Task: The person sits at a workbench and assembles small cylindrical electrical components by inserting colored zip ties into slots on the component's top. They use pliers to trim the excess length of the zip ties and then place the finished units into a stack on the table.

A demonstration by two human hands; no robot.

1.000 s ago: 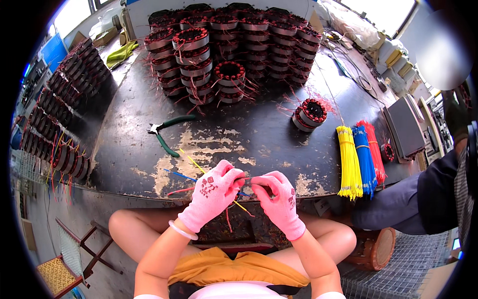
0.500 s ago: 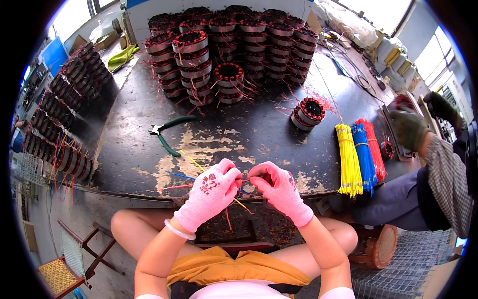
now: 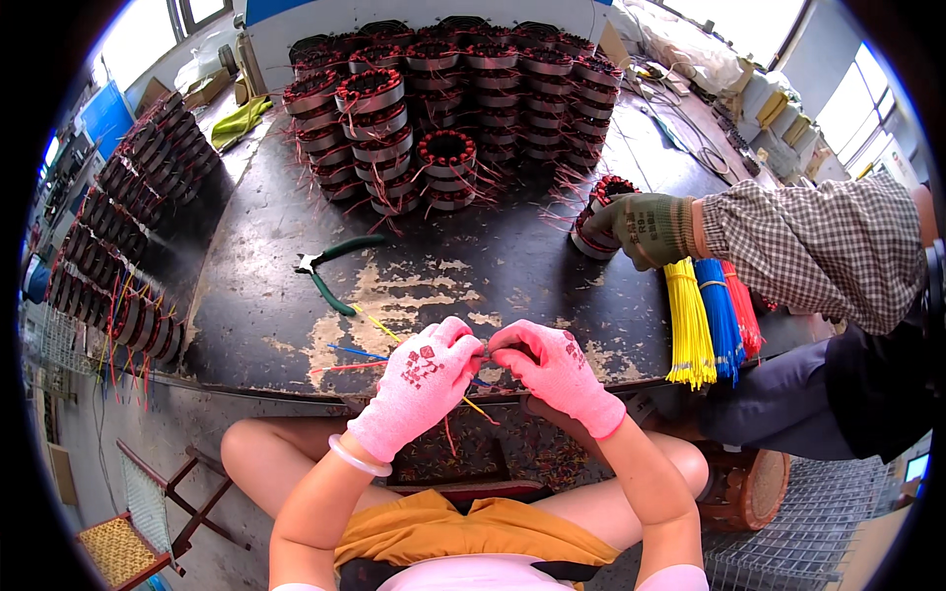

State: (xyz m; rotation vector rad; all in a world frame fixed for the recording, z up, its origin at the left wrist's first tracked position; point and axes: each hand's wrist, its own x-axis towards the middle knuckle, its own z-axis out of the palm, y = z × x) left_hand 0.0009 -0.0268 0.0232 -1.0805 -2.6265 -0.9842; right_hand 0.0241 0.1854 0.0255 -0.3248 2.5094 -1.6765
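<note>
My left hand (image 3: 422,382), in a pink glove, is closed on a few thin wires. A red wire (image 3: 340,368), a blue wire (image 3: 357,350) and a yellow wire (image 3: 376,322) stick out to its left, and a yellow end (image 3: 481,410) shows below its fingers. My right hand (image 3: 554,372), gloved alike, pinches at a wire right beside the left fingertips. The exact joint between the fingers is hidden. Green-handled pliers (image 3: 335,258) lie spread on the worn table beyond the left hand.
Tall stacks of wound stator cores (image 3: 434,108) stand at the back, more (image 3: 128,217) at left. A co-worker's dark-gloved hand (image 3: 645,227) holds a small stator stack (image 3: 593,236). Yellow (image 3: 690,330), blue (image 3: 717,315) and red (image 3: 741,310) wire bundles lie at right.
The co-worker's arm has reached in from the right, and its gloved hand now grasps the small stator stack, which looks taller. My hands stay pinched together with only slight movement.
</note>
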